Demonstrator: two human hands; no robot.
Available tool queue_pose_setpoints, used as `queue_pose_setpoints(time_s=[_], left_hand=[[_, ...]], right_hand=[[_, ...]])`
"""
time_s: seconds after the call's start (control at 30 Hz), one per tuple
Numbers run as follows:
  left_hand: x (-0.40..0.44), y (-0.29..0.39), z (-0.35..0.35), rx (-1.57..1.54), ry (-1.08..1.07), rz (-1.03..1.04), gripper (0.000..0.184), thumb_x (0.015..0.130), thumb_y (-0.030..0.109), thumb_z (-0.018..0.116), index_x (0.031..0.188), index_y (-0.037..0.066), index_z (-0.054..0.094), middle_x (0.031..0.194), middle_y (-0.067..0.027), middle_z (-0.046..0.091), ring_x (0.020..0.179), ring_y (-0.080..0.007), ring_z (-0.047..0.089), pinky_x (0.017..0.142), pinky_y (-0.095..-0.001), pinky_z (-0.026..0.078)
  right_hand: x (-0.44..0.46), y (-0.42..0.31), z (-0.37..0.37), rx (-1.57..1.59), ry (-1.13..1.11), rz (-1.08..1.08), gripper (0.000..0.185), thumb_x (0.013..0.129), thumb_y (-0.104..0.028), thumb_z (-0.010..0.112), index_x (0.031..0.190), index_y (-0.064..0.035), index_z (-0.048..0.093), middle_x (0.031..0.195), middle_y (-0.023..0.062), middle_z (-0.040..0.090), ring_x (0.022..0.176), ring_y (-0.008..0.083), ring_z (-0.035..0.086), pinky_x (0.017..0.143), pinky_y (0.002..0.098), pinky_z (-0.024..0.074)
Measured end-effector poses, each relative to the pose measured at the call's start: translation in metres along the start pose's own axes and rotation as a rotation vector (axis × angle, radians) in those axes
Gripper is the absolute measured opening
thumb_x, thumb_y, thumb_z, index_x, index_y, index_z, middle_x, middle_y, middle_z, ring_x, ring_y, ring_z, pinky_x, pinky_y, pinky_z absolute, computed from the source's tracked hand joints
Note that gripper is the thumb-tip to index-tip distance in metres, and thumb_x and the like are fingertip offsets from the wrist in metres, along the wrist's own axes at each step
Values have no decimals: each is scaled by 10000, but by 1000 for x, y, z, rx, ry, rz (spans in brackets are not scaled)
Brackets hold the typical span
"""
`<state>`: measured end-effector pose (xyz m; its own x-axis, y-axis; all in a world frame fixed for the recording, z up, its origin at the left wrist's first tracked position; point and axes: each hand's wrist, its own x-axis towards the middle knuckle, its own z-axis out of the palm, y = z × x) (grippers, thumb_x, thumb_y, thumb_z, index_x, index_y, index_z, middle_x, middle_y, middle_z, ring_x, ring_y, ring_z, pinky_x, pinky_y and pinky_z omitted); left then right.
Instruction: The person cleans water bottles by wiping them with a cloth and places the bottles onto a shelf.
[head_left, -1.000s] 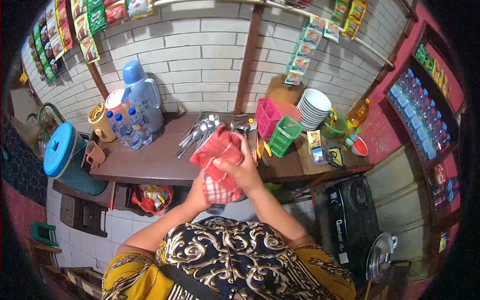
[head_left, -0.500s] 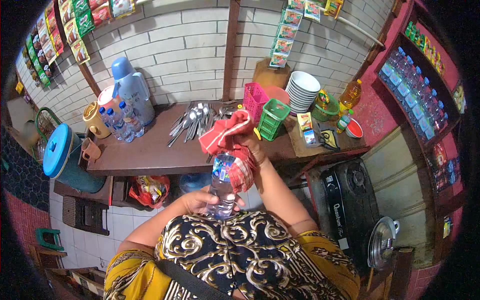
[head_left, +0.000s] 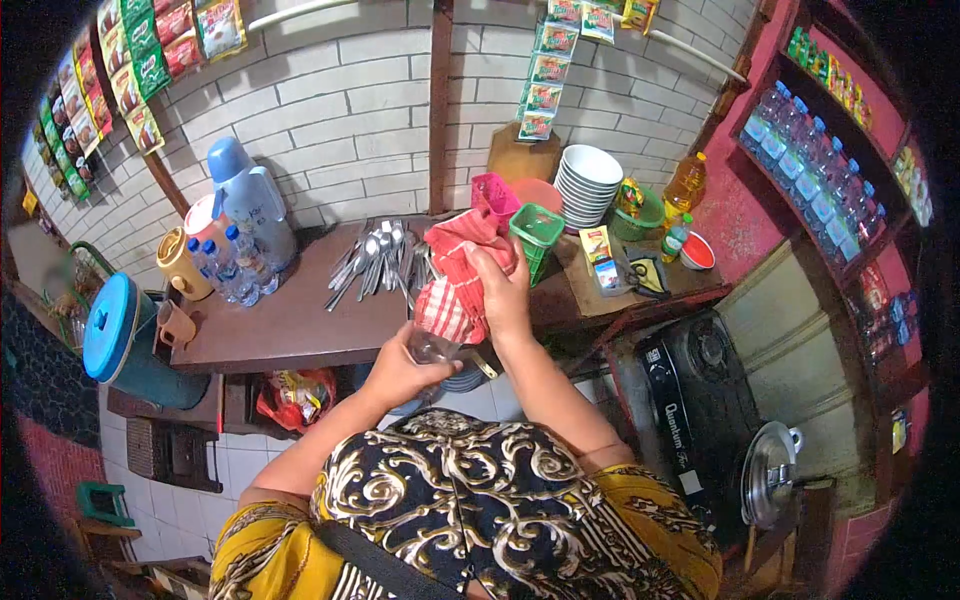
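My left hand [head_left: 410, 370] is closed around the lower end of a clear plastic water bottle [head_left: 432, 348], just in front of the counter edge. A red and white checked cloth [head_left: 455, 300] covers the rest of the bottle. My right hand [head_left: 503, 290] is wrapped round the cloth from the right side, pressing it against the bottle. The bottle's label and cap are hidden under the cloth. Behind the cloth, a green basket [head_left: 537, 230] and a pink basket [head_left: 492, 192] stand on the counter.
The brown counter [head_left: 260, 335] holds spoons and forks [head_left: 375, 260], water bottles [head_left: 235, 270], a blue thermos [head_left: 250, 195] and stacked white bowls [head_left: 588, 185]. A blue-lidded bucket [head_left: 112, 315] stands left. A gas stove [head_left: 680, 400] is at right, near bottled shelves [head_left: 815, 165].
Both hands have moved the bottle up and away from my body, toward the counter. The cloth now covers the label that showed before, and only the bottle's lower end is visible.
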<state>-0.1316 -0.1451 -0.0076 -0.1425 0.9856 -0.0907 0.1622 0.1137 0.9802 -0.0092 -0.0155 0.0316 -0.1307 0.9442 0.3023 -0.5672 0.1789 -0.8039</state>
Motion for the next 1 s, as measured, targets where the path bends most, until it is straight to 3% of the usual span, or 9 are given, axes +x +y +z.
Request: queue_pose_setpoints(time_s=[0.33,0.47,0.53,0.57,0.67,0.73,0.83,0.9,1.0], left_hand=[[2,-9,-13,-1088,-949,-412,630,663,278,714,1189,-6,519,960,-174,622,828,-285,650,775,-413,537],[-4,19,-20,-632,-518,-312,491,715,195,730,1122,5,533,925,-115,630,799,-219,639,740,-381,531],[7,13,-15,-237,-186,1,544,686,187,785,1132,7,531,892,-77,636,773,-162,621,698,-357,520],[8,15,-18,-193,-90,-101,559,664,179,812,1120,7,538,862,-35,638,751,-122,601,676,-337,505],[25,-17,-15,21,186,238,509,694,223,780,1104,6,570,879,-83,667,780,-224,647,726,-367,509],[32,-10,-28,581,267,603,442,745,271,715,1104,47,588,948,-152,645,862,-330,636,770,-415,506],[24,-14,-30,653,324,512,370,778,291,660,1071,75,597,1015,-176,606,907,-375,603,804,-440,495],[19,-19,-28,796,377,598,375,757,289,686,1052,76,596,1009,-164,597,899,-379,605,813,-442,491],[4,0,-27,145,221,243,503,729,216,753,1135,18,532,1081,-155,623,952,-246,647,831,-355,498]], right_hand=[[24,40,-18,809,-356,457,724,733,-413,777,1302,-96,460,1197,86,549,1047,217,572,954,364,470],[24,9,-9,314,-298,397,563,753,-292,754,1225,-75,536,1120,75,616,997,191,618,905,344,500],[14,-18,10,85,-208,319,413,746,-241,757,1087,-45,631,982,65,670,869,169,654,867,339,518],[19,-4,13,68,-208,229,660,729,-158,775,1297,-31,463,1135,97,605,983,193,620,887,358,510],[-14,22,32,-219,-48,102,1085,627,-270,874,1408,-39,156,1353,218,378,1228,281,434,990,396,406],[-42,45,37,-522,15,-104,1065,633,-259,872,1397,-13,170,1346,205,370,1241,276,408,1037,395,353],[-46,53,40,-152,-35,27,812,703,-187,820,1343,-52,339,1248,113,511,1111,208,547,930,364,472],[-34,31,35,58,-162,428,599,732,-179,794,1235,-55,493,1088,68,612,960,169,621,849,341,516],[-17,18,22,170,-324,546,414,758,-177,743,1125,-73,584,1035,31,638,928,139,621,852,321,504]])
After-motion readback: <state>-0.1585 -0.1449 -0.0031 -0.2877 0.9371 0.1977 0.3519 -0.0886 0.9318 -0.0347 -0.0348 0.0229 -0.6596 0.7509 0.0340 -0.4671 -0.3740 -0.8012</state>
